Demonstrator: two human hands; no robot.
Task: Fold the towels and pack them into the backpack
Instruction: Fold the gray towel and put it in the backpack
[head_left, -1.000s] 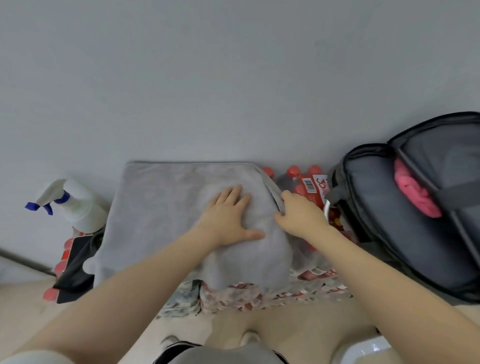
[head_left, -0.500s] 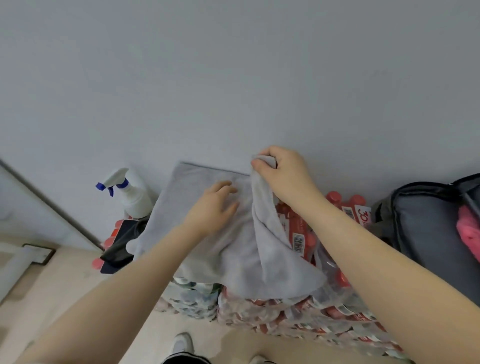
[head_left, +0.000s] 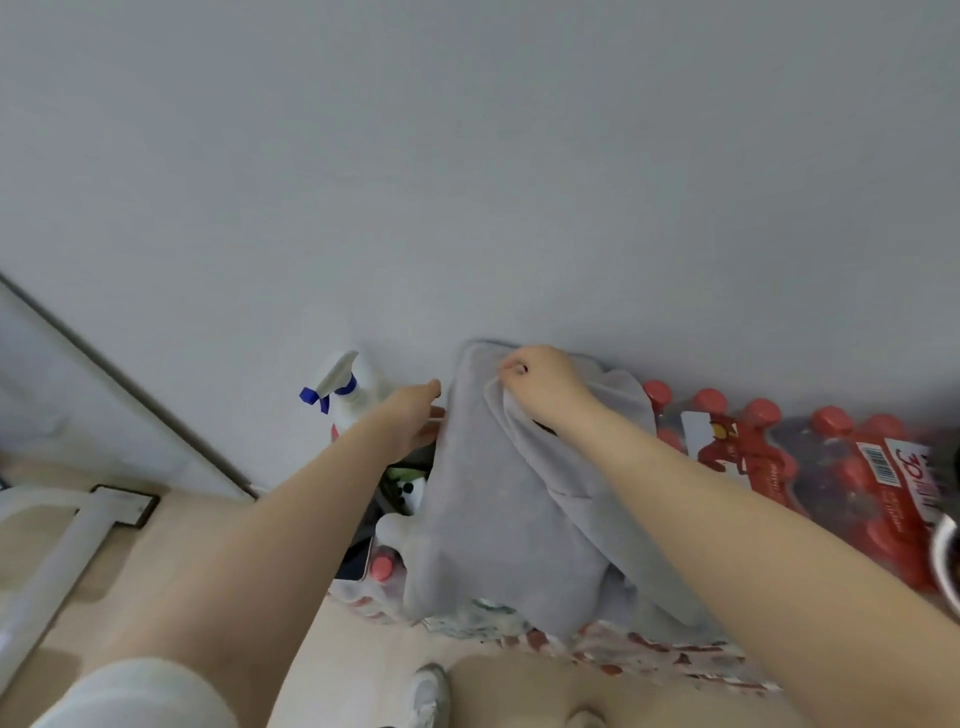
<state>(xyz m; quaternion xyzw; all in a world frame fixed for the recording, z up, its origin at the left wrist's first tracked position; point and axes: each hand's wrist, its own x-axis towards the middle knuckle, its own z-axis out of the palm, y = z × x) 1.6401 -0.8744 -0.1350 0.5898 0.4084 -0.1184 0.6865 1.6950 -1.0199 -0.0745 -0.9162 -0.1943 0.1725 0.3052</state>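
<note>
Plain pale grey towel (head_left: 498, 509), unpatterned. At nine o'clock of it, a white spray bottle (head_left: 358, 395) with blue trigger and collar. At three o'clock, red-capped bottles (head_left: 769, 441) under red printed wrap bearing a white barcode label (head_left: 878, 462). Beige floor (head_left: 171, 540); pale grey wall (head_left: 467, 156).

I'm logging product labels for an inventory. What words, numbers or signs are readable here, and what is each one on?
"30": large red digits on the white label of the shrink-wrapped pack of red-capped bottles.
The barcode and small print on that label: too blurred to read.
The white plastic spray bottle with a blue nozzle: no readable text.
</note>
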